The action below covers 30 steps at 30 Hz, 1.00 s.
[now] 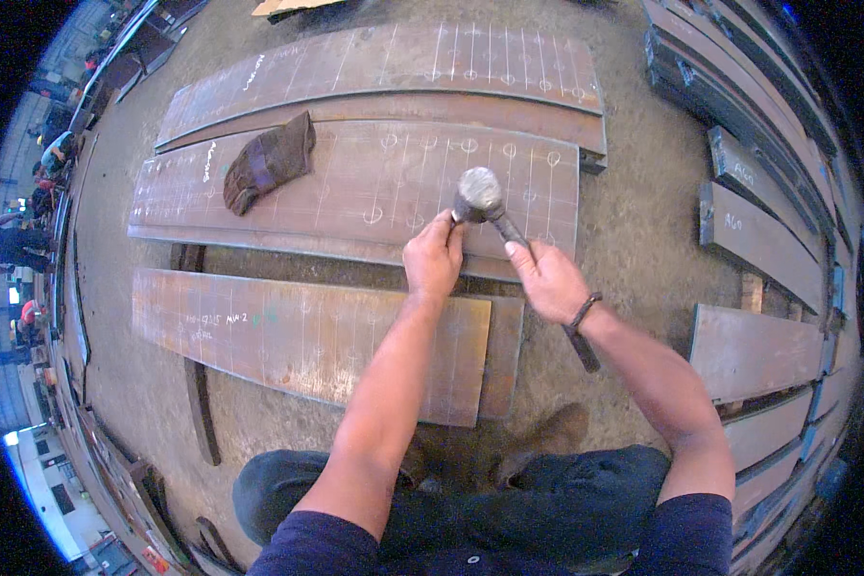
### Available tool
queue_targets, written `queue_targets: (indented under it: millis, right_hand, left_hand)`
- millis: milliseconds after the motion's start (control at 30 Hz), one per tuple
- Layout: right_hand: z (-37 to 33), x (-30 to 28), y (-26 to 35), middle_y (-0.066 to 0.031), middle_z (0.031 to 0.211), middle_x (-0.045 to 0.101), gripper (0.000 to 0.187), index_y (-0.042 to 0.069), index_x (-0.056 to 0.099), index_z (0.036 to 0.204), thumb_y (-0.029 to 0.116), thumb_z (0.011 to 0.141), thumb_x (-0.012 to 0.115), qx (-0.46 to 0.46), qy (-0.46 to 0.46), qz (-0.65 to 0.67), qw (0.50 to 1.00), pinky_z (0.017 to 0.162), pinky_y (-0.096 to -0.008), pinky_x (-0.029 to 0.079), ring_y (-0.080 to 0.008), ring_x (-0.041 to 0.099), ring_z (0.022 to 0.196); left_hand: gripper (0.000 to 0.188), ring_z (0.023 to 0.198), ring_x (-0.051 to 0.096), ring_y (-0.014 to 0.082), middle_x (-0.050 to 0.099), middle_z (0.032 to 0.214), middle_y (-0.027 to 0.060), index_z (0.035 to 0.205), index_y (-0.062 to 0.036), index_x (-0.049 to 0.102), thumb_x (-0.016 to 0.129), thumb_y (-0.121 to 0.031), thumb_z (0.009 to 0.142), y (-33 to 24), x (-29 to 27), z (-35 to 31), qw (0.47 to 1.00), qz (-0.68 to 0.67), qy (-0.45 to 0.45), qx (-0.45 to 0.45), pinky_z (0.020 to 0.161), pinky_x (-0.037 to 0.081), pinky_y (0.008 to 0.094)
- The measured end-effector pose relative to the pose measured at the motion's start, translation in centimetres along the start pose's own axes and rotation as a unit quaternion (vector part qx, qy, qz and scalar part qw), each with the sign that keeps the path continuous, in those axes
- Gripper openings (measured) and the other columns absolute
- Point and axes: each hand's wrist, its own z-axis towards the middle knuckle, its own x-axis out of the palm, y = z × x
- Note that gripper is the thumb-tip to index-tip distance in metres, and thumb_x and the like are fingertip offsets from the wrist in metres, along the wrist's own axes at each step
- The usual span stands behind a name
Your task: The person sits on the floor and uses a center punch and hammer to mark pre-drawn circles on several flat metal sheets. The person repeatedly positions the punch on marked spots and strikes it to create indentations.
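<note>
My right hand (550, 280) is wrapped around the handle of a hammer (480, 190). Its heavy, worn metal head is raised over the middle marked steel plate (355, 192), and the handle's end sticks out below my wrist. Close beside the head, my left hand (434, 254) is closed in a pinch near that plate's front edge. What its fingers hold is mostly hidden by the hammer head; only a dark bit shows at the fingertips. Chalk lines and circles cover the plate. A dark work glove (271, 161) lies on it, left of my hands.
A rusty plate (307, 331) with chalk lines lies nearer me, and another marked plate (384, 67) lies farther off. Dark bars (198, 403) run under the plates. Stacked steel plates (758, 240) line the right side. Several people (58, 154) are far left.
</note>
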Motion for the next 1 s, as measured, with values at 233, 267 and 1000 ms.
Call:
queue_targets:
  millis: [233, 267, 1000]
  right_hand:
    - [-2.7, -0.4, -4.0, -0.0048, 0.057, 0.047, 0.049, 0.006, 0.048, 0.077, 0.051, 0.097, 0.045, 0.181, 0.047, 0.301, 0.935, 0.038, -0.0341, 0.040, -0.0165, 0.048, 0.043]
    - [-2.9, -0.4, -4.3, -0.0023, 0.057, 0.045, 0.048, 0.008, 0.047, 0.077, 0.052, 0.097, 0.046, 0.185, 0.050, 0.322, 0.927, 0.036, -0.0314, 0.037, -0.0135, 0.045, 0.041]
    - [-3.1, -0.6, -5.1, 0.0023, 0.056, 0.037, 0.047, 0.010, 0.041, 0.080, 0.055, 0.095, 0.047, 0.226, 0.074, 0.365, 0.900, 0.032, -0.0272, 0.033, -0.0079, 0.036, 0.038]
  left_hand:
    - [0.015, 0.054, 0.053, 0.0074, 0.065, 0.070, 0.0020, 0.084, -0.0019, 0.069, 0.072, -0.017, 0.086, 1.2, -1.4, -0.5, 0.917, -0.261, -0.014, -0.302, 0.048, 0.043, 0.0262]
    - [0.014, 0.048, 0.045, 0.0047, 0.060, 0.067, -0.0017, 0.081, -0.0041, 0.067, 0.072, -0.016, 0.087, 1.5, -1.7, -0.4, 0.913, -0.275, -0.033, -0.299, 0.043, 0.037, 0.0232]
    - [0.012, 0.048, 0.044, 0.0042, 0.062, 0.073, -0.0005, 0.094, -0.0006, 0.067, 0.067, -0.012, 0.091, 2.7, -1.3, -0.4, 0.883, -0.335, -0.176, -0.279, 0.041, 0.036, 0.0220]
